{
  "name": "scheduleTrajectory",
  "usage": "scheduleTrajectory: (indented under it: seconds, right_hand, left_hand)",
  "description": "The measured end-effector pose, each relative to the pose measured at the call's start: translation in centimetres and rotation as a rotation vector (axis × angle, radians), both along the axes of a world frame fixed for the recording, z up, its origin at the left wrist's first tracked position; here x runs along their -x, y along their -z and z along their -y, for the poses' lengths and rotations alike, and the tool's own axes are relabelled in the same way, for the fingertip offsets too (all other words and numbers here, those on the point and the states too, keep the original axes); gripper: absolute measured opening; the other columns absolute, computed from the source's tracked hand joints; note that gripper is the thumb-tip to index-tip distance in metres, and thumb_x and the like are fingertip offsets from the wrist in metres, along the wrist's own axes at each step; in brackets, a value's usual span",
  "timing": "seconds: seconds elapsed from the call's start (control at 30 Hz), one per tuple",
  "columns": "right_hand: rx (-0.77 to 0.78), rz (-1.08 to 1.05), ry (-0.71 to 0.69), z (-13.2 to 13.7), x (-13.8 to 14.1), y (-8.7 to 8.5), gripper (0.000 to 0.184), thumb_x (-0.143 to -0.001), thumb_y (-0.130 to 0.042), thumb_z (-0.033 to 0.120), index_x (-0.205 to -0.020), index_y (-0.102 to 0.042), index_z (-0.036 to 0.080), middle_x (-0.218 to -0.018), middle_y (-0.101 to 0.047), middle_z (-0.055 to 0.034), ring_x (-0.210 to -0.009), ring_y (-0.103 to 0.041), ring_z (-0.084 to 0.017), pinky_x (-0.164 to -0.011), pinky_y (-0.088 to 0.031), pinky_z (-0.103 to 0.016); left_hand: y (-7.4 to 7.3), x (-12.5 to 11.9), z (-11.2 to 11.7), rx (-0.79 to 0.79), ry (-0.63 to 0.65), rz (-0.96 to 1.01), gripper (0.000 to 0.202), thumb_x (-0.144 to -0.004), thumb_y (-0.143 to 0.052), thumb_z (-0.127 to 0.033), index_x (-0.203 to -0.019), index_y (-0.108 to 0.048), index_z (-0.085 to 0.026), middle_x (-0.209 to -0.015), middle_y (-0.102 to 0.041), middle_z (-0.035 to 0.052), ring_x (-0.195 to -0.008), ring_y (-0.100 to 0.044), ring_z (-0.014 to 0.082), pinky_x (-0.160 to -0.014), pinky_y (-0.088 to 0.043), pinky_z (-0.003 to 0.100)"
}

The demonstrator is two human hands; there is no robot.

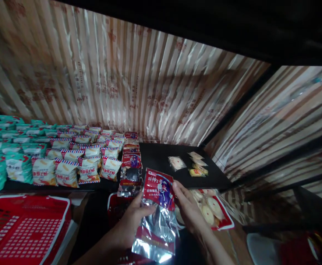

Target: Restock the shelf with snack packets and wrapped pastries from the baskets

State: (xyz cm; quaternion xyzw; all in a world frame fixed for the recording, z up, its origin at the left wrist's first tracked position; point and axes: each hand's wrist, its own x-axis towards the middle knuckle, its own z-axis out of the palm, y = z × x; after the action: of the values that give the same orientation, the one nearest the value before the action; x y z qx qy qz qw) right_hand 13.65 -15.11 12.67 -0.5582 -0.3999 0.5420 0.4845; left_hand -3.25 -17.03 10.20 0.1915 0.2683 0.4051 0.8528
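Note:
Between my two hands I hold a red and silver foil snack packet [158,213], printed with a purple figure and white lettering. My left hand [134,221] grips its left edge, the thumb lying across the front. On the upper right edge, my right hand [187,204] has its fingers closed on the packet. Just beyond, on the black shelf [155,156], lies a row of similar red packets [131,163]. Left of that row stand several snack bags [89,169] with blue-striped edges.
Teal snack bags [18,165] fill the shelf's far left. A few small packets [177,163] lie on its right part. Below are a red basket [31,224] at left and a red-rimmed basket [227,217] with round packaged items at right. Striped sheeting [138,73] hangs behind.

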Motion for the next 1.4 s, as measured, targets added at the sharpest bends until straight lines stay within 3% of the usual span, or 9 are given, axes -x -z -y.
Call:
scheduleTrajectory:
  seconds: [0.13,0.23,0.37,0.47,0.57,0.67,0.83,1.07,1.4]
  right_hand:
    - [0.01,-0.097,0.041,-2.9,2.0,-0.3,0.043,-0.061,-0.076,0.051,-0.086,-0.063,0.02,-0.073,-0.071,-0.0032,-0.063,-0.066,-0.021,-0.058,-0.053,-0.033]
    - [-0.03,-0.09,0.047,-6.2,2.9,-0.5,0.047,-0.057,-0.077,0.051,-0.088,-0.063,0.019,-0.071,-0.071,-0.0027,-0.06,-0.065,-0.021,-0.056,-0.053,-0.032]
    - [-0.065,-0.093,0.007,-12.9,3.9,0.2,0.047,-0.055,-0.078,0.048,-0.087,-0.063,0.018,-0.066,-0.07,-0.0004,-0.054,-0.063,-0.018,-0.055,-0.053,-0.032]
    - [-0.053,-0.048,0.019,-18.2,4.8,1.6,0.038,-0.057,-0.077,0.04,-0.083,-0.062,0.018,-0.063,-0.069,-0.0004,-0.052,-0.062,-0.017,-0.056,-0.054,-0.031]
    - [-0.071,0.228,0.008,-22.5,5.8,3.1,0.026,-0.071,-0.065,0.037,-0.086,-0.063,0.016,-0.067,-0.07,-0.0025,-0.057,-0.064,-0.017,-0.058,-0.054,-0.029]
    - [-0.094,0.505,-0.031,-25.4,6.4,4.3,0.022,-0.078,-0.056,0.033,-0.087,-0.065,0.014,-0.074,-0.071,-0.0041,-0.066,-0.066,-0.018,-0.06,-0.052,-0.027]
    - [-0.095,0.752,-0.029,-28.6,6.5,5.4,0.018,-0.076,-0.059,0.029,-0.085,-0.069,0.017,-0.08,-0.071,-0.005,-0.079,-0.065,-0.02,-0.07,-0.048,-0.028]
    - [-0.093,1.013,-0.093,-31.2,7.7,5.5,0.021,-0.077,-0.061,0.032,-0.093,-0.069,0.021,-0.088,-0.07,-0.0044,-0.087,-0.064,-0.019,-0.075,-0.044,-0.025]
    - [-0.028,1.251,-0.109,-32.4,8.8,6.0,0.034,-0.081,-0.057,0.035,-0.113,-0.059,0.024,-0.106,-0.068,-0.0084,-0.098,-0.063,-0.022,-0.077,-0.046,-0.029]
  left_hand:
    - [-0.3,-0.4,-1.1,0.004,-0.037,-0.049,0.072,-0.059,-0.072,-0.03,-0.126,-0.048,-0.019,-0.103,-0.068,0.011,-0.091,-0.066,0.0297,-0.077,-0.051,0.038]
    - [0.0,-0.3,-2.1,-0.065,-0.084,-0.179,0.069,-0.066,-0.066,-0.038,-0.128,-0.044,-0.019,-0.114,-0.064,0.0113,-0.101,-0.062,0.0297,-0.081,-0.051,0.038]
    - [1.1,0.2,-4.3,-0.241,-0.326,-0.558,0.071,-0.072,-0.057,-0.03,-0.137,-0.032,-0.019,-0.138,-0.047,0.0094,-0.126,-0.044,0.0249,-0.099,-0.041,0.033]
    - [1.6,0.3,-6.8,-0.312,-0.467,-0.654,0.068,-0.075,-0.052,-0.02,-0.139,-0.029,-0.019,-0.142,-0.041,0.0089,-0.13,-0.039,0.0214,-0.104,-0.036,0.032]
    - [1.8,-0.1,-9.3,-0.218,-0.478,-0.568,0.056,-0.082,-0.044,-0.017,-0.137,-0.034,-0.017,-0.126,-0.057,0.0104,-0.112,-0.057,0.0197,-0.096,-0.045,0.033]
    - [1.9,-0.7,-11.4,-0.116,-0.546,-0.478,0.052,-0.085,-0.04,-0.013,-0.137,-0.034,-0.015,-0.117,-0.062,0.0108,-0.102,-0.063,0.017,-0.092,-0.047,0.029]
    - [2.1,-1.5,-13.5,-0.003,-0.575,-0.446,0.05,-0.09,-0.038,-0.013,-0.139,-0.029,-0.016,-0.127,-0.056,0.0124,-0.104,-0.062,0.0145,-0.09,-0.048,0.023]
    - [2.4,-1.6,-15.3,0.103,-0.584,-0.401,0.052,-0.085,-0.041,-0.007,-0.136,-0.033,-0.014,-0.131,-0.05,0.0152,-0.096,-0.064,0.0123,-0.086,-0.049,0.021]
    - [2.7,-1.7,-16.5,0.174,-0.716,-0.277,0.055,-0.074,-0.051,-0.005,-0.128,-0.043,-0.012,-0.115,-0.061,0.015,-0.075,-0.066,0.0122,-0.072,-0.052,0.023]
